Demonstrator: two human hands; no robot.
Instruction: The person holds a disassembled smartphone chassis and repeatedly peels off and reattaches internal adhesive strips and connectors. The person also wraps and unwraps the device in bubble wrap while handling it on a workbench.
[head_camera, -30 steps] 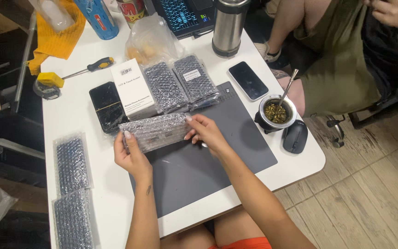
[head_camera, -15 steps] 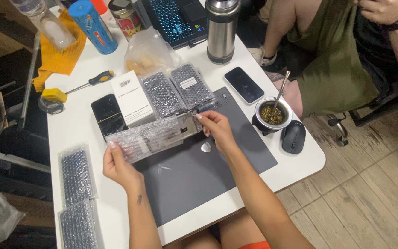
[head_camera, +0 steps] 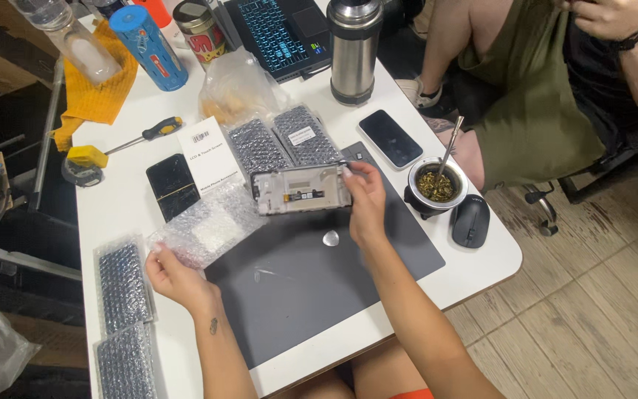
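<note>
Now the right hand point(head_camera: 365, 198) pinches the phone screen panel point(head_camera: 301, 190) by its right end, long axis lying three-to-nine; the left hand point(head_camera: 171, 275) at eight o'clock grips the empty bubble-wrap sleeve point(head_camera: 208, 225).

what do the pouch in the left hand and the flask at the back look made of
Pouch in the left hand: clear bubble wrap plastic, judging by its see-through skin of small raised cells. Flask: looks like brushed steel, with a dull grey sheen and soft highlights; a coated finish can't be ruled out.
</note>
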